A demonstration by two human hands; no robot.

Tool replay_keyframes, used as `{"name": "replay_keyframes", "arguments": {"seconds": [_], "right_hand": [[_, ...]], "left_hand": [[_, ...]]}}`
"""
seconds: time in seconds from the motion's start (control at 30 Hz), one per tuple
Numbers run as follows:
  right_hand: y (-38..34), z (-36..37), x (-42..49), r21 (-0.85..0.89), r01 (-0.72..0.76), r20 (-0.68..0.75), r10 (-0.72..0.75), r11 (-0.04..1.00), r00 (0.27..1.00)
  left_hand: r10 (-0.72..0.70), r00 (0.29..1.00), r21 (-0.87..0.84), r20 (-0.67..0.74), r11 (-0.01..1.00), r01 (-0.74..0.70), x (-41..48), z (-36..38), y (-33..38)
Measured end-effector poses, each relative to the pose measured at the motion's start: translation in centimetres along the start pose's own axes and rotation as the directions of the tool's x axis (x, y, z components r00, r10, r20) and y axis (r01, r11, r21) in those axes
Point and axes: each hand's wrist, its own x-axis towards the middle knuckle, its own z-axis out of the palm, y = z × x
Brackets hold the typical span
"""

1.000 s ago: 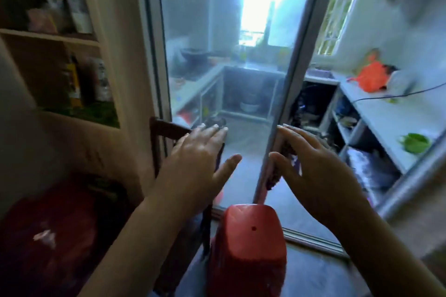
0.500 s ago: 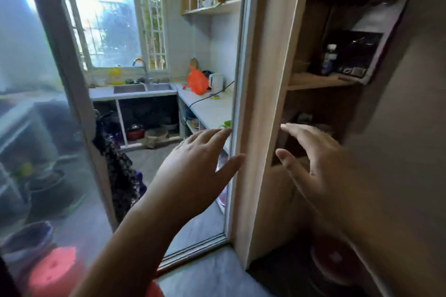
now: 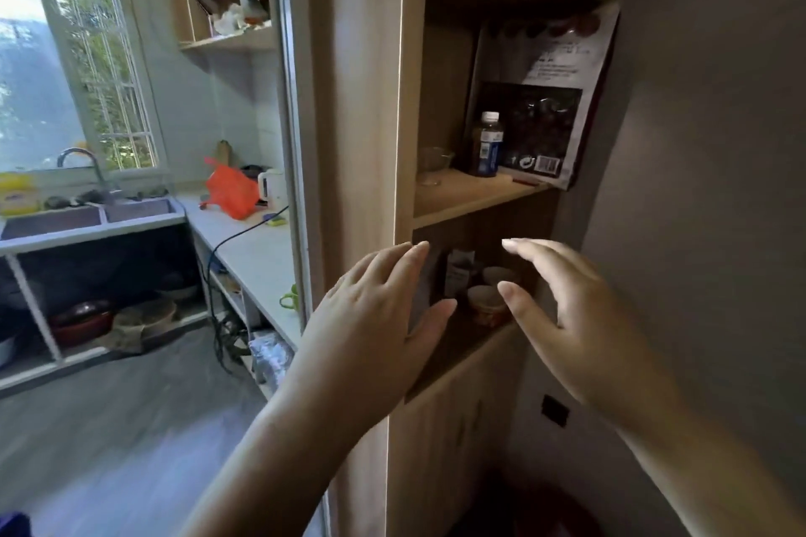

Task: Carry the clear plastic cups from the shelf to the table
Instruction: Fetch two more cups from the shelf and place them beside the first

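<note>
Left hand, right hand spread wide, empty, raised before wooden shelf. View swung from glass door to shelf: pickup near. Clear cup on upper board.

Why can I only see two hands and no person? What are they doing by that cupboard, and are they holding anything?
The camera sits on the person's head and looks forward and down, so you see what they see: their own arms. The left hand and the right hand are both open and hold nothing. They reach toward a wooden shelf in a tall cupboard. On it stand a dark bottle, a big printed bag and what looks like a small clear cup. The lower shelf holds little jars in shadow, hard to make out. To the left is a kitchen counter with an orange bag.
</note>
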Motion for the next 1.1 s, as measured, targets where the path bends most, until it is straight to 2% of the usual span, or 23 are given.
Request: {"name": "replay_keyframes", "arguments": {"seconds": [0.17, 0.27, 0.37, 0.53, 0.73, 0.77, 0.83, 0.9, 0.97, 1.1], "right_hand": [[4.4, 3.0, 2.5, 0.011, -0.061, 0.031, 0.060, 0.998, 0.998], [6.9, 3.7, 4.6, -0.017, -0.045, 0.025, 0.046, 0.999, 0.999], [9.5, 4.5, 6.9, 0.025, -0.031, 0.010, 0.030, 0.999, 0.999], [14.0, 6.4, 10.9, 0.108, 0.045, -0.018, -0.044, 0.993, 0.999], [20.8, 7.5, 17.3, 0.113, 0.178, 0.051, -0.184, 0.978, 0.982], [21.9, 7.7, 18.4, 0.119, 0.204, 0.061, -0.212, 0.972, 0.975], [23.8, 8.3, 20.8, 0.139, 0.255, 0.083, -0.268, 0.957, 0.960], [25.3, 9.2, 23.1, 0.164, 0.302, 0.111, -0.322, 0.939, 0.940], [26.5, 10.3, 25.4, 0.180, 0.336, 0.146, -0.363, 0.925, 0.920], [27.6, 12.9, 29.3, 0.206, 0.395, 0.196, -0.433, 0.895, 0.880]], "left_hand": [[0.039, 0.999, -0.007, 0.031, 0.999, -0.039, 4.9, 4.1, -0.7], [0.052, 0.998, 0.005, 0.030, 0.999, -0.053, 7.3, 6.1, -1.1], [0.036, 0.999, 0.045, 0.006, 0.998, -0.036, 9.4, 8.2, -1.5], [0.020, 1.000, 0.092, -0.004, 0.996, -0.019, 13.0, 11.2, -1.6], [-0.063, 0.992, 0.044, -0.109, 0.997, 0.068, 20.1, 14.3, -0.8], [-0.071, 0.990, 0.086, -0.126, 0.993, 0.082, 21.3, 14.9, -0.8], [-0.063, 0.985, 0.272, -0.163, 0.956, 0.107, 23.8, 16.3, -1.3], [-0.137, 0.980, 0.379, -0.146, 0.907, 0.184, 25.9, 17.5, -2.1], [-0.270, 0.954, 0.372, -0.131, 0.878, 0.299, 27.3, 18.5, -3.3], [-0.400, 0.905, 0.471, -0.147, 0.776, 0.419, 29.5, 19.6, -5.0]]}}
